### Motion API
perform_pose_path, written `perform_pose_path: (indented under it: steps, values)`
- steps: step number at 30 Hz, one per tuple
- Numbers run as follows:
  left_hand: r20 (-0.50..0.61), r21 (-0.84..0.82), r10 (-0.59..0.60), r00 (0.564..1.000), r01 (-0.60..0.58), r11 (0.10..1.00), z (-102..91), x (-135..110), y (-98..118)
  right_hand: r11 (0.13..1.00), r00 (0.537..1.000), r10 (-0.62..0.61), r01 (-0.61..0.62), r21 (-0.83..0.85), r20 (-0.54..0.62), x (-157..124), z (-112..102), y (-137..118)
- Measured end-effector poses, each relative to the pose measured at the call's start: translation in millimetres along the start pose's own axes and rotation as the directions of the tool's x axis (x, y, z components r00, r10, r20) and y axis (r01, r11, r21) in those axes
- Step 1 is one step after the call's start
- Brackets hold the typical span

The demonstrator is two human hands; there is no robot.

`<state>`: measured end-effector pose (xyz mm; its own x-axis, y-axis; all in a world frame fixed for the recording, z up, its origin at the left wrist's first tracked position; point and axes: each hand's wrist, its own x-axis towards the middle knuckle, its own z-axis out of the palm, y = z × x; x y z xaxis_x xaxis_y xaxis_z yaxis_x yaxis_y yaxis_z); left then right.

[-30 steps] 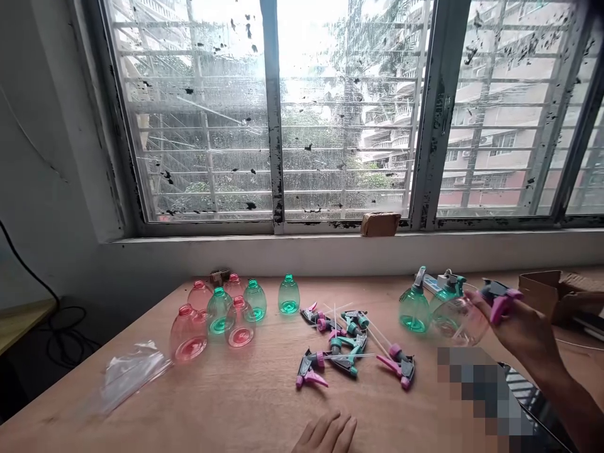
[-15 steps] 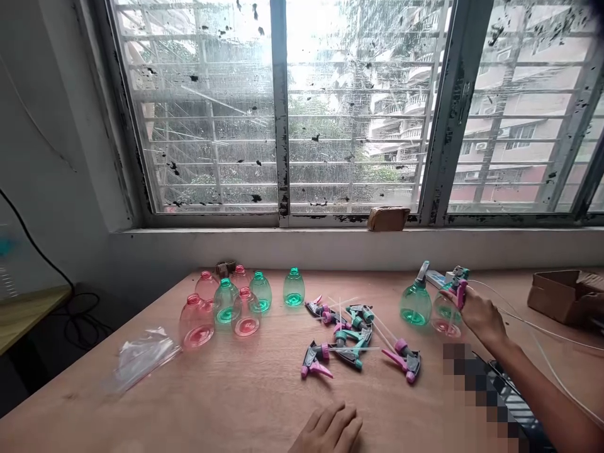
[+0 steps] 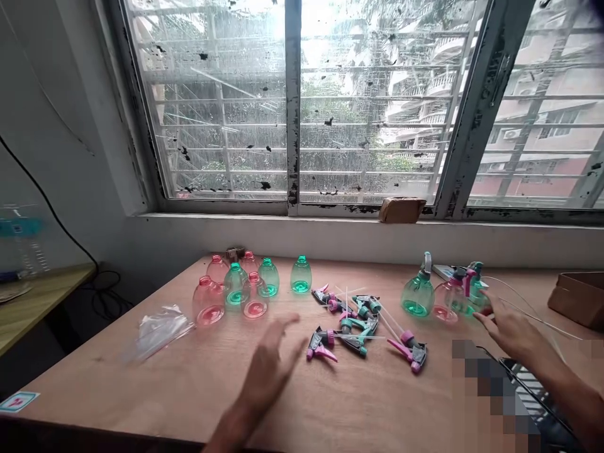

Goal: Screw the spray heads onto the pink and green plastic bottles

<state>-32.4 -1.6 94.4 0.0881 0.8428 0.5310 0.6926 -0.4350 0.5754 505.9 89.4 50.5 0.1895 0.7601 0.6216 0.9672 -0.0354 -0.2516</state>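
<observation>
My left hand is above the table with fingers stretched and apart, holding nothing. It is nearest the pink bottle without a sprayer, in a group of pink and green bottles. To its right lies a pile of loose trigger sprayers, pink-grey and green-grey, with thin clear tubes. My right hand has its thumb and fingers apart, just right of the spray bottles. Those are a pink spray bottle with a pink trigger, a green spray bottle, and another green spray bottle partly hidden behind.
A clear plastic bag lies at the left on the wooden table. A separate green bottle stands near the wall. At the far right is a cardboard box, with a white cable nearby. Black-framed glasses lie beneath my right forearm.
My right hand has let go of the pink spray bottle's sprayer and moved right. My left hand has lifted from the front and reached forward and left, fingers opening. The view has shifted.
</observation>
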Motion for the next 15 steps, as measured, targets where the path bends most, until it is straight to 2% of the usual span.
perform_pose_path:
  steps: [2, 4, 7, 9, 11, 13, 15]
  values:
    - [-0.108, 0.077, -0.096, 0.99, 0.105, 0.991, -25.2, 33, -18, 0.999, 0.999, 0.013, -0.015, 0.05, 0.042, -27, -9, -13]
    - [-0.17, 0.15, -0.2, 0.965, 0.226, 0.963, -41.7, 62, -39, 0.994, 0.997, 0.028, -0.036, 0.107, 0.076, -56, -17, -42]
    - [-0.15, 0.222, -0.306, 0.94, 0.334, 0.916, -50.9, 89, -62, 0.945, 0.991, 0.033, -0.073, 0.32, 0.129, -95, -21, -103]
    - [-0.127, 0.25, -0.357, 0.925, 0.378, 0.891, -51.6, 96, -69, 0.932, 0.984, -0.066, 0.002, 0.363, 0.163, -112, -17, -141]
    - [-0.084, 0.256, -0.393, 0.916, 0.401, 0.88, -51.8, 99, -72, 0.947, 0.974, -0.129, 0.065, 0.313, 0.188, -121, -8, -166]
    - [-0.022, 0.235, -0.411, 0.911, 0.404, 0.884, -53.0, 98, -74, 0.968, 0.963, -0.15, 0.097, 0.232, 0.224, -126, 3, -173]
    - [0.046, 0.193, -0.41, 0.911, 0.394, 0.899, -53.6, 91, -74, 0.986, 0.96, -0.125, 0.093, 0.135, 0.251, -128, 14, -167]
